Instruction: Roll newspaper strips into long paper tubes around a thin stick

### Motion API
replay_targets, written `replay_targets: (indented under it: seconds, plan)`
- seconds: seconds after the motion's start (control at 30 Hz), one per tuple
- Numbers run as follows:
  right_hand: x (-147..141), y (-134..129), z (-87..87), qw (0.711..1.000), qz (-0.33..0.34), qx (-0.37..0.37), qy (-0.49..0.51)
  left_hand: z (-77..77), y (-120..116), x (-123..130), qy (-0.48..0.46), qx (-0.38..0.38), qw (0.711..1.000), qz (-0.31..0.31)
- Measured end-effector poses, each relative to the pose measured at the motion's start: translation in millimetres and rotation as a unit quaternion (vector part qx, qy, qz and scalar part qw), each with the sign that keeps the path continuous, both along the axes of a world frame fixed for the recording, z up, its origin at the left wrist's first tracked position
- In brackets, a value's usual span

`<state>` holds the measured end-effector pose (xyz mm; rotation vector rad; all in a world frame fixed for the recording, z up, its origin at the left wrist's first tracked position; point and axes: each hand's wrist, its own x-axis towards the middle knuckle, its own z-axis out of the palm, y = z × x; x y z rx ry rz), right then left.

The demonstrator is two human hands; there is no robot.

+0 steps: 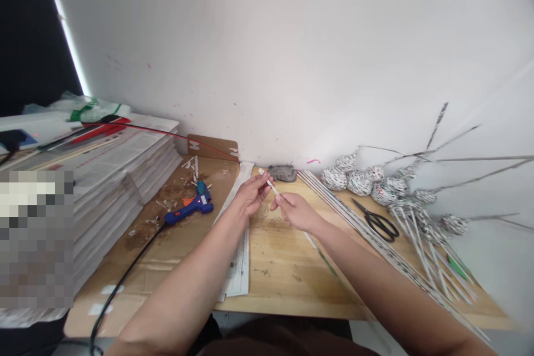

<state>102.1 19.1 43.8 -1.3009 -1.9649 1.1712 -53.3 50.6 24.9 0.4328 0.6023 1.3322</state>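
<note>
Above the middle of the wooden table [287, 283], both hands hold a thin white paper roll [271, 186]. My left hand [252, 193] pinches it near its upper end, which pokes out past the fingertips. The fingers of my right hand [294, 210] are closed on it lower down, to the right. A thin pale length shows beyond my right wrist; whether it is the same roll I cannot tell. Under my left forearm lie long printed paper strips [238, 267]. A grey crumpled lump [282, 173] rests just behind the hands, near the wall.
A blue glue gun [188, 210] with a black cord lies on stained cardboard [167, 247]. Tall paper stacks [154, 169] stand at the left. To the right are long paper rods [354, 222], black scissors [377, 223] and several woven paper balls [359, 182] with protruding rods.
</note>
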Motion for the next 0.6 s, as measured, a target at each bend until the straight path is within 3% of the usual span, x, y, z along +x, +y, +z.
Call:
replay_targets:
  seconds: [0.07,0.13,0.2,0.3,0.33,0.4,0.5,0.53,0.6]
  plan:
    - [-0.6,1.4,-1.1,0.980,0.040,-0.159,0.108,0.4,-0.1,0.5,-0.002,-0.001,1.000,-0.005]
    - [-1.1,2.1,-2.0,0.952,0.055,-0.240,0.181,0.4,0.3,1.0,-0.004,-0.004,1.000,-0.003]
    - [-1.6,1.5,-2.7,0.960,0.030,-0.213,0.179,0.2,0.9,1.2,-0.006,-0.007,1.000,0.005]
    - [-2.0,0.0,-3.1,0.986,-0.026,-0.101,0.128,0.6,0.7,1.3,-0.006,0.004,1.000,0.004]
    - [-1.8,0.0,-3.2,0.986,-0.028,-0.103,0.128,1.1,0.3,1.3,-0.006,0.006,1.000,0.000]
    - [-1.0,1.0,-3.4,0.967,0.012,-0.192,0.169,2.5,-0.6,1.2,-0.008,0.006,1.000,-0.007]
    - [0.3,3.0,-4.8,0.907,0.083,-0.331,0.249,4.2,-1.4,1.1,-0.016,0.008,1.000,-0.010]
    - [0.4,3.2,-5.5,0.904,0.086,-0.336,0.252,4.3,-1.3,1.2,-0.016,0.007,1.000,-0.008]
    - [0.4,2.1,-6.4,0.937,0.051,-0.274,0.210,3.4,-0.7,1.5,-0.010,0.004,1.000,-0.001]
